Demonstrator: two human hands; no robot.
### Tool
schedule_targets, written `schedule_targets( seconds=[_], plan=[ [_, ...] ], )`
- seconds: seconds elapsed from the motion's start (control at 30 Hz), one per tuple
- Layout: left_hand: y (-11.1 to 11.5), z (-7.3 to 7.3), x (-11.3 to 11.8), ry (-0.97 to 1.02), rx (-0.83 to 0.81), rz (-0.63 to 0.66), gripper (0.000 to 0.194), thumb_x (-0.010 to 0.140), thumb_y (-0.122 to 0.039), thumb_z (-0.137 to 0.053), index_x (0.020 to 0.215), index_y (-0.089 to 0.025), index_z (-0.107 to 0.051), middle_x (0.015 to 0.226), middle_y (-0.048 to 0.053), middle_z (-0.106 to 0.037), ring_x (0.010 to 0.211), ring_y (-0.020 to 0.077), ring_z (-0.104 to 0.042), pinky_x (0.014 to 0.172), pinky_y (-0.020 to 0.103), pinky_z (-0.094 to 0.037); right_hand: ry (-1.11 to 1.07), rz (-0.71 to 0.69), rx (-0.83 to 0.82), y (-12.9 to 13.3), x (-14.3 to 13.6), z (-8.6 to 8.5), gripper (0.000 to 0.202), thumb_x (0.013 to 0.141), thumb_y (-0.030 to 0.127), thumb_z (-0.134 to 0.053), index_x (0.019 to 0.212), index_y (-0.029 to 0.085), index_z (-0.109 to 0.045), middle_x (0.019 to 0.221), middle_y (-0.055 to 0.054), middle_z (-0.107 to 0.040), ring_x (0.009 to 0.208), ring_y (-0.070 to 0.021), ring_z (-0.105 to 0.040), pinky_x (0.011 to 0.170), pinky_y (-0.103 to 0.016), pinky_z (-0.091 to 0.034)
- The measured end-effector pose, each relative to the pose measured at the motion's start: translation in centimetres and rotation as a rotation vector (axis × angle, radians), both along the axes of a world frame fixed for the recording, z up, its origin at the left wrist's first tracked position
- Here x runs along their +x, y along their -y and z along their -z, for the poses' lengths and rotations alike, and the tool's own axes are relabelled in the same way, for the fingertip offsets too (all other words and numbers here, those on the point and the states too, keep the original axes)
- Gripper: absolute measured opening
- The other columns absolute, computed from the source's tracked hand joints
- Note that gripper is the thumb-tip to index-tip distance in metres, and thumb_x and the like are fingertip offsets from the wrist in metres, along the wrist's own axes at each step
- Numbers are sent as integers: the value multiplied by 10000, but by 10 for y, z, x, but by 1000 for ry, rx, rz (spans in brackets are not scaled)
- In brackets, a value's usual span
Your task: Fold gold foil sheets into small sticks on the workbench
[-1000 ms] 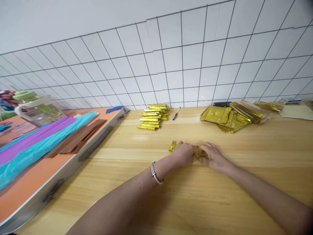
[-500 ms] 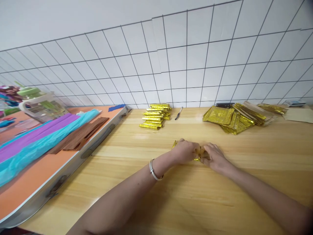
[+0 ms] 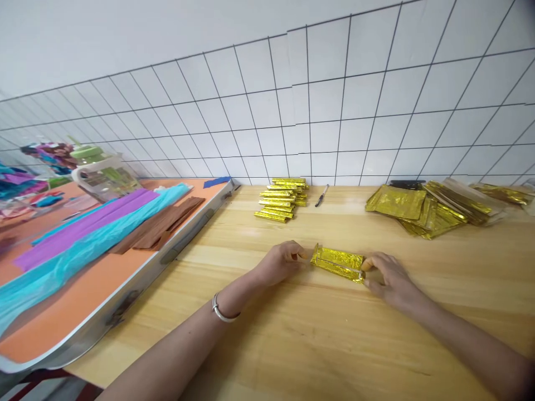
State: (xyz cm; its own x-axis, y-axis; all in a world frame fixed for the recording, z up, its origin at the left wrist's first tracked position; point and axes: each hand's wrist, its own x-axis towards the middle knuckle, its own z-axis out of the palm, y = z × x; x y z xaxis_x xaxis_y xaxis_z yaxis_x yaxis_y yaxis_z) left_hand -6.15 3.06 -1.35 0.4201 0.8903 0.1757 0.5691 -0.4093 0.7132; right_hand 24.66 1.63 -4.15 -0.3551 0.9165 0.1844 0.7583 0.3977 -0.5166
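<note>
A flat gold foil piece (image 3: 339,263) with folded edges lies between my hands on the wooden table (image 3: 326,334). My right hand (image 3: 388,278) pinches its right end between thumb and fingers. Just off the left end is my left hand (image 3: 285,260), its fingers curled together; whether they hold anything is too small to tell. Beyond my hands, toward the wall, sits a stack of narrow folded gold strips (image 3: 282,199). Farther right is a pile of wider flat gold foil pieces (image 3: 401,203).
A pen (image 3: 321,195) lies right of the strips. At left, an orange-topped surface (image 3: 83,298) with a raised pale edge bears purple paper (image 3: 87,228), turquoise paper (image 3: 96,245), brown paper (image 3: 161,225) and a green-lidded jug (image 3: 108,175). A tiled wall (image 3: 326,100) stands behind.
My hands have moved apart, and the gold piece, mostly hidden between them before, now shows flat and spread. The camera view has shifted left.
</note>
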Motion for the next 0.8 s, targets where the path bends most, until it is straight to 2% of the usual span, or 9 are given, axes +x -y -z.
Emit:
schedule_targets(
  seconds=[0.1, 0.27, 0.5, 0.8],
  plan=[
    [-2, 9, 9, 52, 6, 76, 191, 712, -155, -682, 899, -173, -653, 832, 19, -605, 727, 121, -553, 659, 212, -431, -19, -19, 18, 3, 1, 0, 193, 704, 238, -556, 896, 243, -537, 999, -44, -582, 986, -250, -504, 852, -395, -394],
    [-5, 18, 13, 10, 76, 150, 52, 782, -224, -647, 790, -178, -670, 787, 29, -626, 794, 146, -567, 744, 239, -425, -8, -6, 8, 4, 2, -1, 203, 713, 236, -556, 915, 243, -535, 1024, -56, -578, 1015, -262, -498, 860, -408, -399],
    [-6, 13, 10, -56, 76, 143, 77, 793, -247, -635, 782, -202, -696, 802, 29, -647, 836, 152, -567, 796, 250, -414, 13, -10, -18, 2, 3, 0, 213, 715, 233, -561, 926, 258, -545, 1081, -57, -569, 1078, -275, -476, 908, -439, -382],
    [-6, 15, 8, 9, 34, 146, 92, 741, -268, -702, 714, -185, -672, 749, 9, -630, 797, 139, -557, 762, 241, -401, -7, -19, -13, 1, 4, 1, 212, 714, 262, -572, 925, 255, -559, 1089, -51, -584, 1078, -273, -492, 909, -424, -390]
  ],
)
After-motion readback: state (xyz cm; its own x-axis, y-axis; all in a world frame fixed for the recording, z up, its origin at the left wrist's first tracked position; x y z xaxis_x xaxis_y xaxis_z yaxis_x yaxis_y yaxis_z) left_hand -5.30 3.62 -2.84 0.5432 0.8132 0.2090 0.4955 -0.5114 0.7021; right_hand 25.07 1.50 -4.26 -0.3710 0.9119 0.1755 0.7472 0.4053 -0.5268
